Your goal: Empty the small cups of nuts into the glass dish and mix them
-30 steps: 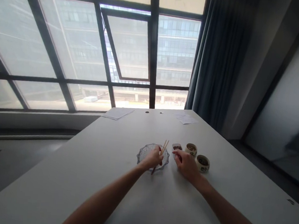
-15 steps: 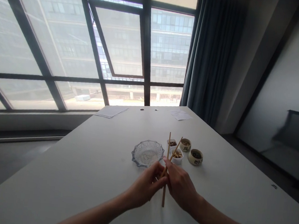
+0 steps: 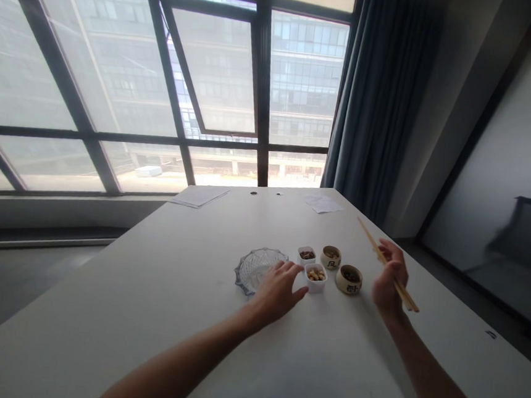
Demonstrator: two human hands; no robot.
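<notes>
Over the white table [image 3: 190,316], the left hand [image 3: 278,290] spreads its fingers by the glass bowl [image 3: 246,273]; the right hand [image 3: 391,281] pinches chopsticks [image 3: 369,235] beside two pots [image 3: 347,282] (dark characters on both). Farther off lie papers [image 3: 200,196], then a blue curtain [image 3: 375,109] and windows [image 3: 306,79], one tilted open.

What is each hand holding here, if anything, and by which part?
The right hand grips the chopsticks around their middle. The left hand is open, with nothing visibly held.
</notes>
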